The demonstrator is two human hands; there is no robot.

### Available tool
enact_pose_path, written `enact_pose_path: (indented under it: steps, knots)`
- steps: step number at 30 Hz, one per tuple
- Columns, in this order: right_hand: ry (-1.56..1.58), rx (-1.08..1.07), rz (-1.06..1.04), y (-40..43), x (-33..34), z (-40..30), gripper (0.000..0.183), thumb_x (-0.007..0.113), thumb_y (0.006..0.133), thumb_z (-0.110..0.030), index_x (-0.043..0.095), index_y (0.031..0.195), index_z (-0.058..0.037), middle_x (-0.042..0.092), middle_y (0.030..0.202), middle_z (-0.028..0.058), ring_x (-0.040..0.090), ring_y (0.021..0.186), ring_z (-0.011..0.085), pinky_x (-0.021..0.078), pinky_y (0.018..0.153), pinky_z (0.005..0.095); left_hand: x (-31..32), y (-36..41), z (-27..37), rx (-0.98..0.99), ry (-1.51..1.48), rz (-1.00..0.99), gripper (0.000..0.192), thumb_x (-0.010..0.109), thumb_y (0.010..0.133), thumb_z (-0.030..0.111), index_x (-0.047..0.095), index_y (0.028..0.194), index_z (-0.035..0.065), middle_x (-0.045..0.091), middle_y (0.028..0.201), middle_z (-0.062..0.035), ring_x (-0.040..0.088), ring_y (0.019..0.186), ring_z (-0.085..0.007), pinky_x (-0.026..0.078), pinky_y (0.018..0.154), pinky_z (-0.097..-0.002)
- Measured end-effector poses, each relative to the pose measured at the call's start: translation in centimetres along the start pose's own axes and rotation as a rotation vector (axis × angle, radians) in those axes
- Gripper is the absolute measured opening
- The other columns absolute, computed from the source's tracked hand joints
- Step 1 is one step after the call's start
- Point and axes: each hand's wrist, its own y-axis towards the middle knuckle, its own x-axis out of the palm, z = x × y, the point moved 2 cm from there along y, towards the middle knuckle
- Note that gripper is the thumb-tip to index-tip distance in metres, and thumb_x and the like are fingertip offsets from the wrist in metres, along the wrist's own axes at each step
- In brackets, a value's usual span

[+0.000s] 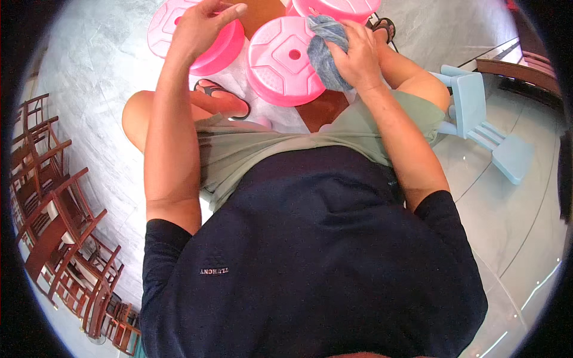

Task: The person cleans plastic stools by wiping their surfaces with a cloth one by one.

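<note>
My right hand (358, 58) is closed on a crumpled blue-grey cloth (326, 53), which lies over the right edge of a round pink plastic stool (280, 74). That stool has a small hole in the middle of its patterned top. My left hand (208, 27) is over a second pink stool (163, 31) at the upper left, fingers apart and holding nothing; whether it touches that stool I cannot tell. A third pink stool (349, 9) is partly cut off by the top edge of the view, beyond the cloth.
Several dark wooden chairs (67, 197) line the left side. Right of my knee stands a light-blue plastic chair (470, 103). A brown surface (322, 107) shows between my legs, and my feet in sandals (224, 96) rest on the tiled floor (107, 134).
</note>
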Motion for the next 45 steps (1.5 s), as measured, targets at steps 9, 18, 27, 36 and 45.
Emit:
enact_pose_path:
  steps: [9,18,27,36,45]
  knots:
    - [-0.044,-0.112,-0.255,-0.9,7.2,-3.6,0.046,0.089,0.080,-0.023,0.075,0.122,-0.0139,0.071,0.108,0.0129,0.066,0.110,0.0408,0.0547,0.099,0.0522,6.2,3.9,-13.5,-0.142,0.550,-0.152,0.092,0.077,0.095,0.070,0.063,0.160,0.0066,0.070,0.151,-0.0252,0.066,0.142,-0.0414,0.051,0.120,-0.0501]
    - [0.300,-0.139,0.139,3.7,2.8,-7.3,0.033,0.095,0.083,-0.034,0.077,0.096,-0.0084,0.074,0.096,0.0141,0.072,0.092,0.0362,0.0572,0.081,0.0474,7.8,3.3,-13.5,-0.018,0.572,-0.342,0.086,0.077,0.099,0.060,0.056,0.167,0.0108,0.065,0.161,-0.0175,0.061,0.148,-0.0368,0.050,0.122,-0.0503]
    - [0.103,0.334,-0.749,1.5,8.5,-9.0,0.049,0.083,0.093,-0.050,0.082,0.104,-0.0017,0.080,0.089,0.0202,0.078,0.083,0.0400,0.0599,0.078,0.0501,8.2,4.2,-14.7,-0.135,0.643,-0.397,0.057,0.082,0.097,0.042,0.076,0.142,0.0072,0.077,0.139,-0.0213,0.075,0.128,-0.0371,0.059,0.108,-0.0512]
    - [-0.091,-0.274,-0.742,-1.5,15.4,-10.2,0.022,0.065,0.100,-0.018,0.080,0.111,-0.0056,0.075,0.116,0.0179,0.078,0.101,0.0429,0.0626,0.087,0.0564,9.3,4.6,-18.4,-0.140,0.684,-0.421,0.023,0.077,0.091,0.022,0.086,0.108,0.0094,0.085,0.101,-0.0146,0.083,0.094,-0.0334,0.064,0.086,-0.0504]
    - [-0.046,-0.332,-0.561,-3.0,15.0,-8.6,0.014,0.065,0.101,-0.018,0.077,0.101,-0.0103,0.074,0.104,0.0137,0.079,0.092,0.0380,0.0645,0.077,0.0521,8.7,4.0,-17.6,-0.151,0.683,-0.435,0.045,0.087,0.091,0.042,0.085,0.128,0.0147,0.083,0.119,-0.0193,0.080,0.111,-0.0365,0.061,0.100,-0.0510]
